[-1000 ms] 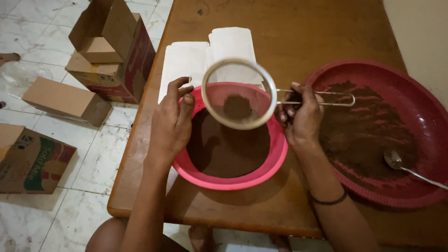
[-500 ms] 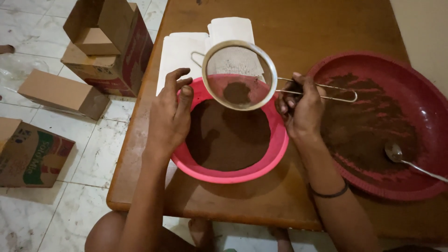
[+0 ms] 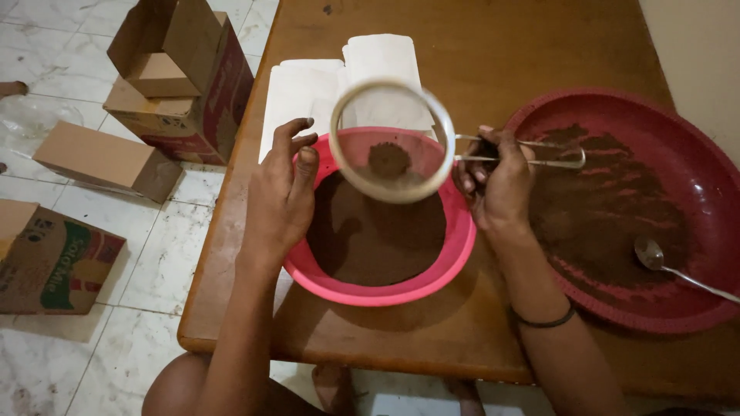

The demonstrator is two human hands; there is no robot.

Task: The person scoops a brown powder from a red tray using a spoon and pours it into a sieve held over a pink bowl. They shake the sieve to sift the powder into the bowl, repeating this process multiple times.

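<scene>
My right hand [image 3: 497,181] grips the wire handle of a round metal sieve [image 3: 391,141] and keeps it above a pink plastic bowl [image 3: 351,286]. A small clump of brown powder lies in the sieve's mesh. Sifted brown powder covers the bottom of the bowl. My left hand [image 3: 281,196] rests on the bowl's left rim, fingers slightly apart, close to the sieve's edge without touching it.
A large red tray [image 3: 694,177] on the right holds spread brown powder and a metal spoon [image 3: 651,254]. White paper sheets [image 3: 308,88] lie on the wooden table [image 3: 478,46] behind the bowl. Cardboard boxes [image 3: 181,85] stand on the tiled floor to the left.
The sieve has shifted slightly and keeps its clump of powder. My left hand stays at the bowl's left rim, and the right keeps its grip on the handle.
</scene>
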